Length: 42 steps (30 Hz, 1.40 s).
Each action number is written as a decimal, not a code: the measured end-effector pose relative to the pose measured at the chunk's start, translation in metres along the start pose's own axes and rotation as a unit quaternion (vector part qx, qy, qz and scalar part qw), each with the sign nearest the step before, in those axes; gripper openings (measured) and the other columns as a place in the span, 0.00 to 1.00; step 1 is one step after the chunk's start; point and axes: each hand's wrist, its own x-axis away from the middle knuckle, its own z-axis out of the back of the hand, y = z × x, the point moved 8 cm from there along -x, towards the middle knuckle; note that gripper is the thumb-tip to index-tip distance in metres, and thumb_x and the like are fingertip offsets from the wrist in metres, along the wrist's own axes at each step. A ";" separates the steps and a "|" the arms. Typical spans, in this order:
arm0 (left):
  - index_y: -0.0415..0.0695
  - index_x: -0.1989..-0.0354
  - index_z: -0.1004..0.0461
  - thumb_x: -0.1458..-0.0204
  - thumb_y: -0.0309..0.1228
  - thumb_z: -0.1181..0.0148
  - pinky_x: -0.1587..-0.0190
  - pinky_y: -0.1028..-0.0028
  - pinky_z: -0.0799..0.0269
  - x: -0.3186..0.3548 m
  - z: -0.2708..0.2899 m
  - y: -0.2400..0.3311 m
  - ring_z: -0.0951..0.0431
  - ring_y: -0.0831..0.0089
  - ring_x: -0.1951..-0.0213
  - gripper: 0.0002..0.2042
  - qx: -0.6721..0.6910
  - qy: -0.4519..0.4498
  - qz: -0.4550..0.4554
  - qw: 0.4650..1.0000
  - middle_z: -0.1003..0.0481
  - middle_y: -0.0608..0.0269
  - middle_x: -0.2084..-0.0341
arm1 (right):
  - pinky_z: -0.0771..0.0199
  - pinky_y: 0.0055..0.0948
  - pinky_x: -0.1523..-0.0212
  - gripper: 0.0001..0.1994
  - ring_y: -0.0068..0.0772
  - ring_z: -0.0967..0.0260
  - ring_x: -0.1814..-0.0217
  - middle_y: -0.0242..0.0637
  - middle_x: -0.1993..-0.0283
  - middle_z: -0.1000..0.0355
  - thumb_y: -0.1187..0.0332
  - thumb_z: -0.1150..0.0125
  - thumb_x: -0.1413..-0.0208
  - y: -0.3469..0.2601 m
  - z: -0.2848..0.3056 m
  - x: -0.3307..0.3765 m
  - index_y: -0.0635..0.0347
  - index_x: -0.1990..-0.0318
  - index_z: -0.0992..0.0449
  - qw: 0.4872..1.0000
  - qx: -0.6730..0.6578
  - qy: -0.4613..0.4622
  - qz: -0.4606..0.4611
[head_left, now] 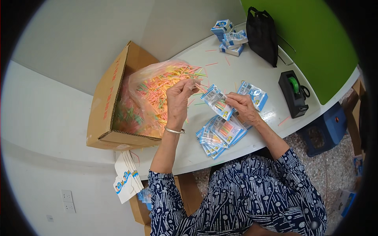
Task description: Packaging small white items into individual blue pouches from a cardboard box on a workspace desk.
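Observation:
My left hand pinches a few thin pink sticks at the top end of a small clear packet with blue striped edges. That packet is gripped along its right side by the fingers of my right hand; coloured sticks show through its window. Below it on the table lies an overlapping pile of similar packets. Another packet lies beyond my right hand. At the left, a tilted cardboard box opens toward me, its clear plastic bag spilling many pink, yellow, orange and green sticks.
Small blue-and-white boxes are stacked at the back, beside a black bag. A black tape dispenser sits at the right, and loose sticks dot the table. Flat white cartons hang at its left edge; a blue stool stands right.

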 end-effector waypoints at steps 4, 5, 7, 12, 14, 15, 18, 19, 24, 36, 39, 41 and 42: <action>0.35 0.62 0.24 0.43 0.31 0.46 0.56 0.72 0.26 0.005 -0.014 -0.004 0.24 0.73 0.62 0.11 -0.002 -0.029 0.036 0.999 0.23 0.57 0.66 | 0.39 0.16 0.67 0.11 0.14 0.40 0.70 0.28 0.72 0.33 0.71 0.47 0.42 -0.001 -0.002 0.000 0.75 0.62 0.27 1.000 -0.002 0.026 0.008; 0.35 0.62 0.24 0.43 0.31 0.46 0.56 0.72 0.26 0.004 -0.014 -0.004 0.24 0.73 0.62 0.11 -0.002 -0.030 0.035 0.999 0.23 0.57 0.66 | 0.39 0.16 0.67 0.11 0.14 0.40 0.70 0.27 0.72 0.33 0.71 0.47 0.42 0.004 -0.003 0.000 0.74 0.62 0.27 1.000 -0.015 0.024 0.008; 0.35 0.62 0.24 0.43 0.31 0.47 0.56 0.71 0.25 0.004 -0.014 -0.003 0.24 0.72 0.62 0.11 0.041 -0.023 0.040 0.998 0.24 0.56 0.65 | 0.39 0.16 0.67 0.11 0.14 0.41 0.70 0.27 0.72 0.34 0.71 0.47 0.42 0.006 -0.002 0.000 0.74 0.62 0.27 0.999 -0.029 0.021 0.008; 0.36 0.62 0.25 0.43 0.31 0.47 0.57 0.71 0.25 0.001 -0.002 0.007 0.24 0.72 0.62 0.10 0.153 0.031 0.032 0.987 0.24 0.57 0.64 | 0.35 0.15 0.63 0.13 0.15 0.36 0.65 0.29 0.65 0.29 0.70 0.46 0.42 0.009 -0.002 0.000 0.71 0.56 0.25 0.999 -0.030 0.001 -0.013; 0.35 0.62 0.25 0.43 0.31 0.47 0.59 0.73 0.25 0.001 0.007 0.007 0.24 0.72 0.62 0.10 0.177 0.055 0.033 0.982 0.24 0.58 0.65 | 0.35 0.15 0.63 0.13 0.15 0.36 0.65 0.28 0.65 0.29 0.70 0.46 0.42 0.007 -0.004 0.000 0.71 0.56 0.25 0.999 -0.029 0.000 -0.017; 0.36 0.62 0.25 0.43 0.31 0.47 0.58 0.74 0.26 0.000 0.018 0.013 0.24 0.74 0.62 0.10 0.171 0.069 -0.007 0.983 0.24 0.59 0.65 | 0.36 0.14 0.63 0.12 0.14 0.37 0.65 0.28 0.66 0.29 0.70 0.46 0.42 0.005 -0.005 0.000 0.71 0.56 0.25 0.999 -0.028 -0.001 -0.022; 0.36 0.61 0.26 0.42 0.30 0.47 0.58 0.77 0.28 -0.002 0.037 0.025 0.25 0.77 0.62 0.10 -0.001 0.119 -0.062 0.991 0.25 0.61 0.66 | 0.39 0.15 0.64 0.11 0.13 0.41 0.67 0.25 0.69 0.33 0.70 0.47 0.41 0.002 -0.003 -0.001 0.72 0.59 0.25 0.998 -0.052 0.021 -0.022; 0.35 0.60 0.26 0.42 0.30 0.48 0.58 0.78 0.29 0.001 0.043 0.034 0.26 0.79 0.63 0.10 -0.172 0.159 -0.079 0.969 0.25 0.62 0.66 | 0.39 0.15 0.64 0.11 0.13 0.41 0.67 0.25 0.69 0.33 0.70 0.47 0.41 0.001 -0.005 -0.002 0.72 0.59 0.25 0.998 -0.052 0.019 -0.022; 0.34 0.54 0.29 0.41 0.30 0.49 0.59 0.80 0.31 0.018 0.004 0.000 0.28 0.80 0.63 0.12 -0.143 -0.001 -0.008 0.990 0.26 0.64 0.65 | 0.37 0.15 0.61 0.13 0.13 0.38 0.63 0.25 0.65 0.30 0.69 0.46 0.41 0.000 -0.017 -0.009 0.70 0.54 0.25 0.995 -0.079 0.017 -0.055; 0.37 0.51 0.36 0.48 0.23 0.44 0.59 0.79 0.30 0.025 -0.019 -0.004 0.27 0.76 0.58 0.16 -0.127 -0.089 -0.030 0.987 0.26 0.58 0.61 | 0.34 0.16 0.56 0.15 0.15 0.33 0.57 0.31 0.57 0.27 0.68 0.42 0.44 0.006 -0.022 -0.009 0.66 0.51 0.27 0.982 -0.172 0.033 -0.069; 0.38 0.51 0.37 0.49 0.21 0.43 0.61 0.79 0.29 0.025 -0.022 0.002 0.27 0.75 0.56 0.17 -0.110 -0.106 -0.034 0.988 0.27 0.58 0.60 | 0.33 0.15 0.62 0.15 0.13 0.33 0.63 0.30 0.65 0.26 0.65 0.39 0.46 -0.008 -0.023 -0.010 0.67 0.56 0.23 0.980 -0.167 -0.014 -0.111; 0.38 0.51 0.37 0.50 0.21 0.43 0.62 0.78 0.28 0.023 -0.031 0.004 0.27 0.74 0.55 0.17 -0.096 -0.124 -0.029 0.987 0.27 0.59 0.60 | 0.34 0.15 0.63 0.14 0.13 0.32 0.64 0.30 0.67 0.25 0.64 0.38 0.47 0.002 -0.015 -0.009 0.67 0.58 0.23 0.982 -0.096 -0.073 -0.143; 0.38 0.51 0.37 0.50 0.21 0.42 0.62 0.78 0.28 0.022 -0.037 0.002 0.27 0.74 0.55 0.18 -0.109 -0.137 -0.019 0.984 0.28 0.59 0.59 | 0.34 0.16 0.64 0.14 0.13 0.32 0.66 0.29 0.68 0.25 0.64 0.37 0.48 0.009 -0.018 -0.005 0.67 0.60 0.22 0.975 -0.025 -0.135 -0.172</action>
